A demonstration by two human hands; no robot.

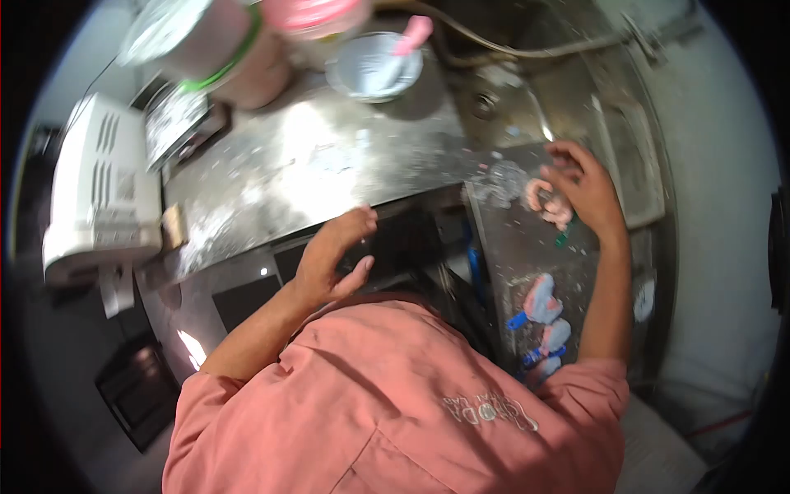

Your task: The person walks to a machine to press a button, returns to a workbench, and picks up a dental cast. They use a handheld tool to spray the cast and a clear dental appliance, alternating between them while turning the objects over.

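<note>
Nearest, blue-handled trays (517, 320) bearing grey-pink material lie beside the right forearm. Farther out, a curved pink piece (556, 212) slants just left of the loosely spread right hand (586, 188), contact unclear; the empty, wide-open left hand (323, 257) is well apart. Beyond both, a bowl (340, 80) holds a pink-handled spatula (414, 34).

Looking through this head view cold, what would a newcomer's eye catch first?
Probably the glare on the metal worktop, ahead of the salmon-pink shirt. Next, the right hand at the pinkish horseshoe-shaped piece beside the sink. Then the pink-handled tool in the pale bowl at the worktop's far edge.
</note>
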